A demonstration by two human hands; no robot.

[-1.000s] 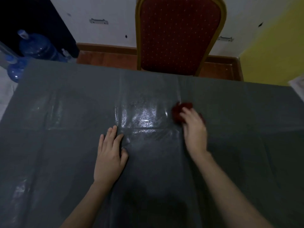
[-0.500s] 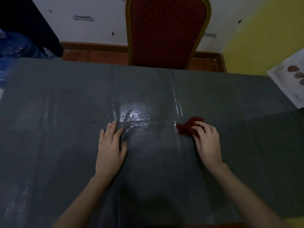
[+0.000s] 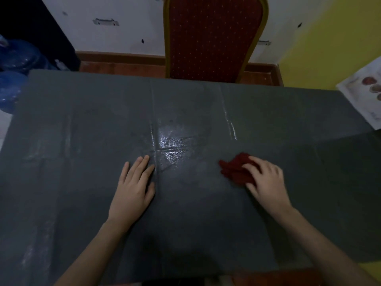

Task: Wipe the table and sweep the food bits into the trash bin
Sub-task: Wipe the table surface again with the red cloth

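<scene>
A table [image 3: 82, 120] with a dark grey plastic cover fills the view, with a shiny patch near its middle. A crumpled dark red cloth [image 3: 235, 169] lies on the cover right of centre. My right hand [image 3: 266, 182] presses down on the cloth's near right part, fingers curled over it. My left hand [image 3: 134, 186] lies flat on the cover left of centre, palm down, fingers together, holding nothing. No food bits and no trash bin can be made out in this dim view.
A red padded chair [image 3: 212, 36] with a gold frame stands at the table's far edge. Blue water bottles [image 3: 14, 65] sit on the floor at the far left. A white printed sheet [image 3: 367, 93] lies past the table's right corner by a yellow wall.
My right hand has dragged the red cloth toward me and to the right across the cover. My left hand has stayed flat in the same spot.
</scene>
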